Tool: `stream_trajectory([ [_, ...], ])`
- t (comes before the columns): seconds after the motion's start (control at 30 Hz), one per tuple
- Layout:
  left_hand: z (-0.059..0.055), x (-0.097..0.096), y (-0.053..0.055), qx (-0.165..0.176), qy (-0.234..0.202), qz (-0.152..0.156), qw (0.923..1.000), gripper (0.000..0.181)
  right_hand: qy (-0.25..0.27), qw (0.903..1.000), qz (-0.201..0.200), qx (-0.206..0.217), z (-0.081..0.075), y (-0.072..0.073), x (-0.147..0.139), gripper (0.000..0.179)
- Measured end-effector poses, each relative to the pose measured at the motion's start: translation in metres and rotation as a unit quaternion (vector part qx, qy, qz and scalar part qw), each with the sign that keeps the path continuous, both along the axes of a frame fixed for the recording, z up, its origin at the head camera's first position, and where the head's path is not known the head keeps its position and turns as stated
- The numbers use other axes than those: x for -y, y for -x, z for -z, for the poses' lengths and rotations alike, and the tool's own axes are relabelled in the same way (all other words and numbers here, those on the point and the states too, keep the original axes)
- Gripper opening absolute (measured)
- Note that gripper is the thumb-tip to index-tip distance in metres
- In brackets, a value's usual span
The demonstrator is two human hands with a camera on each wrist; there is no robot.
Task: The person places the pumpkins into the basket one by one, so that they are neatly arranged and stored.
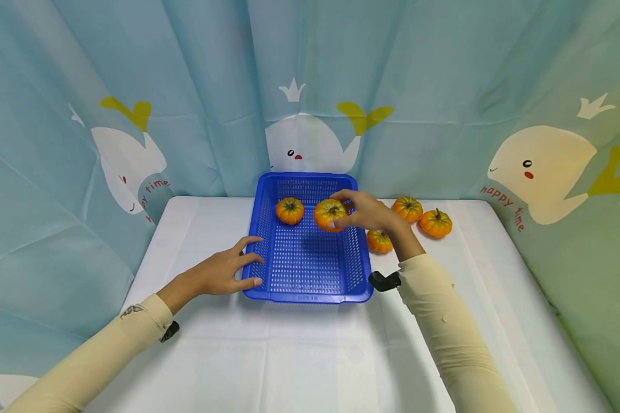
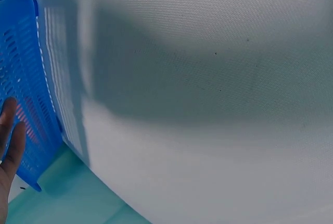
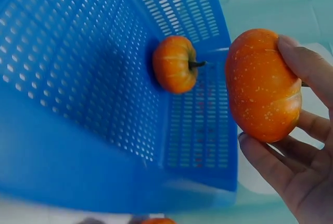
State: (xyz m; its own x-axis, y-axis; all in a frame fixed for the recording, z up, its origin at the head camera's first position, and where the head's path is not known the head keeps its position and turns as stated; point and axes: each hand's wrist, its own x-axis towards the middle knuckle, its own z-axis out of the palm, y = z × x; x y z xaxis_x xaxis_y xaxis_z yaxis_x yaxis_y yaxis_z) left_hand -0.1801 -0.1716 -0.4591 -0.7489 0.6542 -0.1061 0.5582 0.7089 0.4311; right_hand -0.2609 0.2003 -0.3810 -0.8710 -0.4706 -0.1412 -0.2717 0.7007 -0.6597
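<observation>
My right hand (image 1: 364,211) pinches a small orange pumpkin (image 1: 329,215) between thumb and fingers, over the right part of a blue plastic basket (image 1: 310,299). In the right wrist view the held pumpkin (image 3: 263,86) shows its speckled orange side, with the fingertips at its edges. Another pumpkin (image 1: 290,211) lies inside the basket at the back left, its stem visible in the right wrist view. At the basket's left rim is my left hand (image 1: 227,268), fingers spread and relaxed, fingertips right at the rim. The left wrist view catches only some of its fingers (image 2: 15,146) beside the basket wall.
Right of the basket on the white table (image 1: 299,355) are several more pumpkins, among them one at the back (image 1: 407,209), one farthest right (image 1: 436,223) and one close to the basket wall (image 1: 379,241). A pale blue curtain (image 1: 423,69) with whale prints hangs behind.
</observation>
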Motion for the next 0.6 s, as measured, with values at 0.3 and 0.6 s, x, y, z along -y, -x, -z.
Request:
stream_trajectory([
  [0.3,0.0,0.0,0.001,-0.003,0.0,0.004,1.0,0.054,-0.014,0.9997,0.0,0.019,0.01,0.008,0.023,0.073],
  [0.6,-0.001,0.001,0.0,-0.002,-0.002,0.007,1.0,0.055,-0.041,0.9985,-0.017,0.032,0.02,0.014,0.051,0.069],
])
